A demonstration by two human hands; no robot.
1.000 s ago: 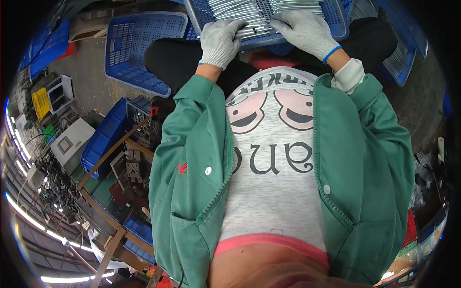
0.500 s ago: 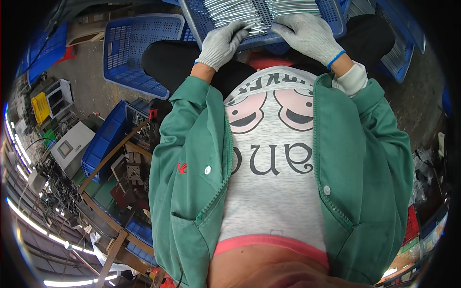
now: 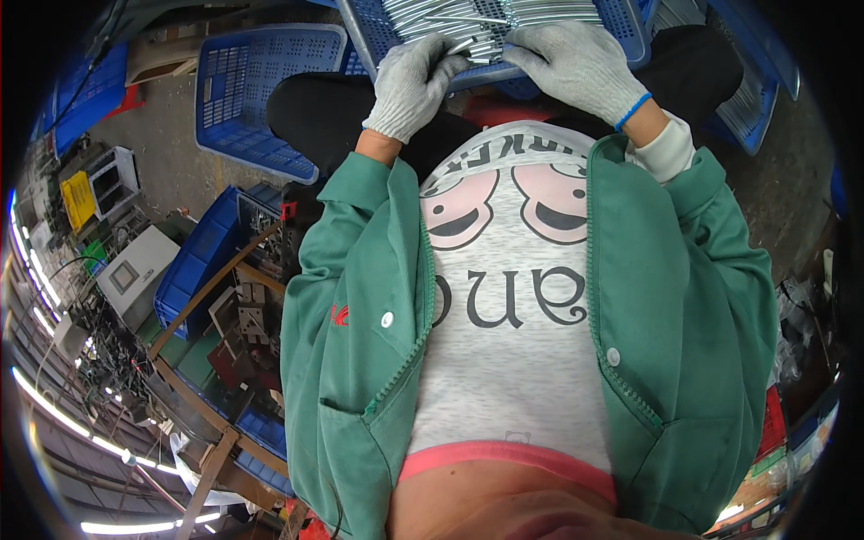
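Observation:
At the upper middle, a blue plastic basket (image 3: 634, 40) holds two side-by-side rows of thin silvery metal rods (image 3: 551, 13). My left hand (image 3: 409, 88), in a grey-white knitted glove, is closed over the basket's near edge. A short metal rod (image 3: 463, 45) juts from between its thumb and fingers. Opposite it, my right hand (image 3: 580, 76), gloved alike with a blue cuff edge, has its thumb and fingers brought together beside the near rod ends. What its fingertips hold, if anything, is hidden. A few rods lie crosswise between the hands.
Left of my knee stands another blue basket (image 3: 270, 108) on the concrete floor (image 3: 162, 171). More rods lie in a blue basket (image 3: 751, 112) at the right. A wooden frame (image 3: 202, 409), a blue bin (image 3: 198, 265) and a grey control box (image 3: 135, 274) are at the left.
My left hand has turned slightly, and a rod end now sticks up out of its grip. My right hand has shifted a little left, its fingertips nearer the loose rods.

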